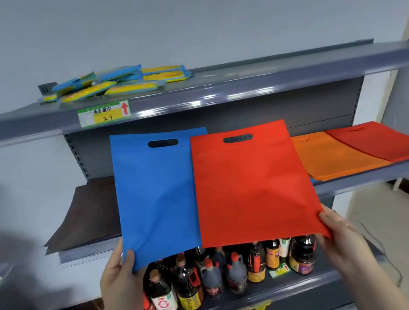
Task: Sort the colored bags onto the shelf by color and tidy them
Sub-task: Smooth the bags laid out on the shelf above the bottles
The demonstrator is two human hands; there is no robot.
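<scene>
I read "29" on the tag [104, 114]; bottle labels unreadable. My left hand [120, 271] pinches one blue bag [155, 198], my right hand [340, 236] one red bag [250, 190], before the shelf [354, 182]. Shelved: one orange bag [326, 156], one dark-red bag [385, 142], brown bags [88, 214].

plain blue bag [155, 193], plain red bag [253, 187]; at 3 o'clock an orange bag [331, 155] and a darker red bag [385, 139]; brown bags [88, 214] at 9; grey shelf [267, 89].

Shop, price tag [104, 114], bottled sauces [212, 276]
</scene>
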